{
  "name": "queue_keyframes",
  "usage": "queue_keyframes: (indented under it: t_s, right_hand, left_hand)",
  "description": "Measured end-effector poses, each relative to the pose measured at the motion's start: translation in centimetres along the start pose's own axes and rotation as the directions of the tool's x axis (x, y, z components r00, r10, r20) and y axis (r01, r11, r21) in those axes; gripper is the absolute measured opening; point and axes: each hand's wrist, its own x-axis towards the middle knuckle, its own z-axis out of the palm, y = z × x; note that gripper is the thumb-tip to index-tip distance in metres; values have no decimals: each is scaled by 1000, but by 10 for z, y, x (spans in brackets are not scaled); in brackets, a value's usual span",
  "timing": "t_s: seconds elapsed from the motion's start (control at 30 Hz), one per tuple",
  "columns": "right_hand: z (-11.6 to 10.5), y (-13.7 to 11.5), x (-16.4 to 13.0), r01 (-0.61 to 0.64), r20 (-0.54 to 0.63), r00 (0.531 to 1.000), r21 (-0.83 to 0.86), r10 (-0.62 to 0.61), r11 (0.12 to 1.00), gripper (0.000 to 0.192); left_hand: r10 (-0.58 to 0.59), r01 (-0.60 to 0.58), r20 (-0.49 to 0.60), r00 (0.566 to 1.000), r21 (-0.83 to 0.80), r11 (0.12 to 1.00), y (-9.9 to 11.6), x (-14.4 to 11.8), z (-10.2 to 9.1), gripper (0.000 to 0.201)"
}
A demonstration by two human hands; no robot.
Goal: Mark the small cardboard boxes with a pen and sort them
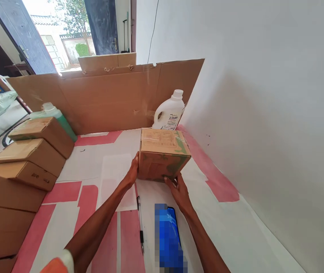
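Observation:
A small cardboard box (163, 153) with green print and a taped top sits on the white and pink table surface (93, 167). My left hand (132, 173) presses flat against the box's left side. My right hand (179, 190) touches the box's near bottom edge with its fingertips. Both hands are on the box, which rests on the table.
A pen (140, 223) and a blue phone (169, 237) lie near me between my arms. Stacked cardboard boxes (22, 167) line the left side, with a green bottle (58, 117) behind them. A white jug (169, 112) stands before a cardboard sheet (107, 94). A white wall (264, 113) runs along the right.

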Motion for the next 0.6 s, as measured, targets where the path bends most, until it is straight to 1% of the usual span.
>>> queue_keyframes:
  t_s: [0.07, 0.1, 0.17, 0.2, 0.27, 0.33, 0.4, 0.47, 0.53, 0.6]
  right_hand:
    - [10, -9, -4, 30, -16, 999, -19, -31, 999, 73]
    - [16, -16, -10, 47, -12, 999, -27, -48, 999, 71]
    - [33, -30, -28, 83, 12, 997, -34, -82, 996, 64]
    - [43, -37, -40, 99, 29, 995, -34, -98, 994, 61]
    - [69, -51, -67, 129, 78, 989, -25, -127, 991, 57]
    - [96, -60, -100, 151, 149, 978, -1, -149, 988, 56]
    - [118, -62, -134, 162, 217, 962, 24, -163, 987, 56]
    - [130, -57, -167, 158, 270, 950, 22, -157, 987, 56]
    - [131, -45, -194, 146, 308, 942, -15, -134, 989, 57]
    - [124, -31, -212, 127, 323, 941, -70, -98, 990, 58]
  left_hand:
    - [26, -26, 8, 1000, -18, 1000, 7, 1, -4, 73]
    - [33, -33, 2, 999, -21, 999, 12, -5, -11, 72]
    - [48, -49, -24, 999, -18, 999, 22, -27, -33, 70]
    - [54, -54, -45, 998, -11, 998, 27, -44, -48, 69]
    - [65, -63, -111, 992, 19, 998, 34, -85, -82, 68]
    - [78, -64, -216, 973, 71, 995, 35, -133, -114, 66]
    - [74, -42, -331, 941, 102, 994, 26, -184, -138, 66]
    - [25, 1, -415, 909, 62, 998, 8, -232, -151, 71]
    - [-65, 72, -478, 876, -4, 997, -14, -274, -155, 74]
    - [-147, 157, -521, 841, -24, 987, -35, -305, -152, 75]
